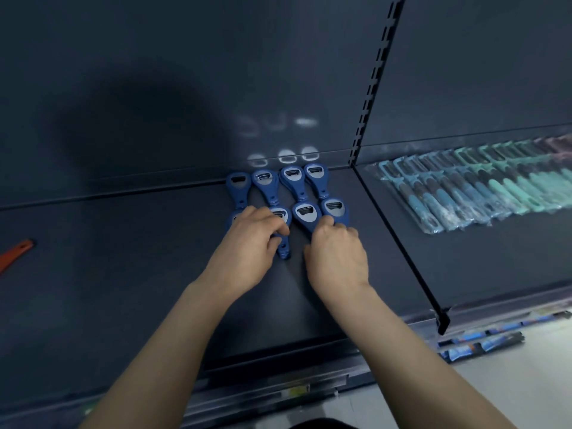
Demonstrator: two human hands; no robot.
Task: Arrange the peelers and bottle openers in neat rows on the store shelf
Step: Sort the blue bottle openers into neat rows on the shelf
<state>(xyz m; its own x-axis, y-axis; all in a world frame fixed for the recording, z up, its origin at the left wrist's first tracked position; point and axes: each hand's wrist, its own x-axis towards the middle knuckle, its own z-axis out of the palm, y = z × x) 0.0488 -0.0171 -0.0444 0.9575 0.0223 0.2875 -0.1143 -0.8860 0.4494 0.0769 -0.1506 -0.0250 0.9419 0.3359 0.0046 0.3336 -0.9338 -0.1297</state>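
Several blue bottle openers lie in two rows at the back of the dark shelf, heads pointing to the back wall. My left hand rests over the front row's left side, fingers curled round the handle of a blue bottle opener whose tail sticks out below. My right hand covers the handles of the front row's two right openers, its fingers curled on them. On the neighbouring shelf to the right, a long row of bagged teal peelers lies side by side.
An orange tool handle lies at the shelf's far left. A slotted upright and a divider edge separate the two shelf bays. Packaged goods sit on a lower shelf at the right.
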